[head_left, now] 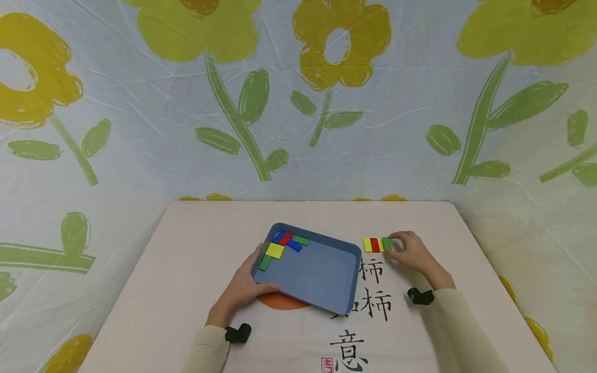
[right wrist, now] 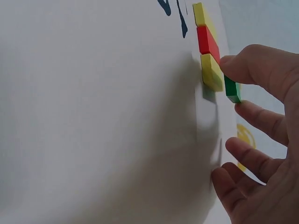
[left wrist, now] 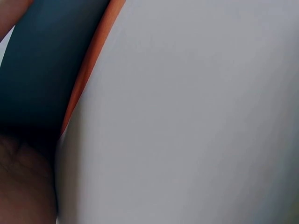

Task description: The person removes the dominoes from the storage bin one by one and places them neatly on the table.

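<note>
My left hand grips a shallow blue-grey tray at its near left corner, the thumb along the near rim. Inside the tray, at its left end, lie several flat blocks: a yellow square, a red one, and blue and green ones. My right hand pinches a green block between thumb and a fingertip, while the other fingers are spread apart. Beside that block is a short row made of a yellow block, a red block and another yellow block.
A pale table cover bears black brush characters and an orange patch, partly beneath the tray. Flower-printed cloth hangs behind and at both sides. A black wrist device sits by each wrist.
</note>
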Available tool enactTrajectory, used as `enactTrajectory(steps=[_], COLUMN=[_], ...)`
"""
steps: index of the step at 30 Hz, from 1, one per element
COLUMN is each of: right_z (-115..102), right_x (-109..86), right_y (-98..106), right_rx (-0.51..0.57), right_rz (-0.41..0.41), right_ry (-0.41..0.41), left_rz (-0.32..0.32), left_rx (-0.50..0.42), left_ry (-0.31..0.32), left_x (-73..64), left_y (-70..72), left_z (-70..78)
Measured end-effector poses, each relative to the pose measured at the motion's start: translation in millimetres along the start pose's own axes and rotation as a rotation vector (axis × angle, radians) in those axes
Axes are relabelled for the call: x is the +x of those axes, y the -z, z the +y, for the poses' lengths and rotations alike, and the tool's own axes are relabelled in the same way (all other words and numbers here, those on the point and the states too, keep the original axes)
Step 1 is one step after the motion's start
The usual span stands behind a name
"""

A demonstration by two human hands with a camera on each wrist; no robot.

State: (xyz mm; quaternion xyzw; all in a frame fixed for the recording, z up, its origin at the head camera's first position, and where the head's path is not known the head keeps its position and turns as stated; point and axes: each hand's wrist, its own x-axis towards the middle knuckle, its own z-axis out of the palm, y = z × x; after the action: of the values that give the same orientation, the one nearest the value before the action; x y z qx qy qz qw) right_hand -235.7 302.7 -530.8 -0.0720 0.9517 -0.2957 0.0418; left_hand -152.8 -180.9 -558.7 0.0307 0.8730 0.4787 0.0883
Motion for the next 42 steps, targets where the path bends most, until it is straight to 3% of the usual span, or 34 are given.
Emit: enactTrajectory(steps=[21,42], right_z=[1.7,2.0], right_x=[3.5,4.3], right_y=[3.9,4.2], right_rx=[-0.057,-0.027], right_rz=[-0.044,-0.066], right_ry=[-0.025,-0.031], left_rz=[0.0,-0.008], left_rx=[-0.003,-0.009], left_ry=[-0.004,-0.013], left_x=[-0.6,0.0], left_y=[0.7,0.9], left_z=[1.6,-1.3])
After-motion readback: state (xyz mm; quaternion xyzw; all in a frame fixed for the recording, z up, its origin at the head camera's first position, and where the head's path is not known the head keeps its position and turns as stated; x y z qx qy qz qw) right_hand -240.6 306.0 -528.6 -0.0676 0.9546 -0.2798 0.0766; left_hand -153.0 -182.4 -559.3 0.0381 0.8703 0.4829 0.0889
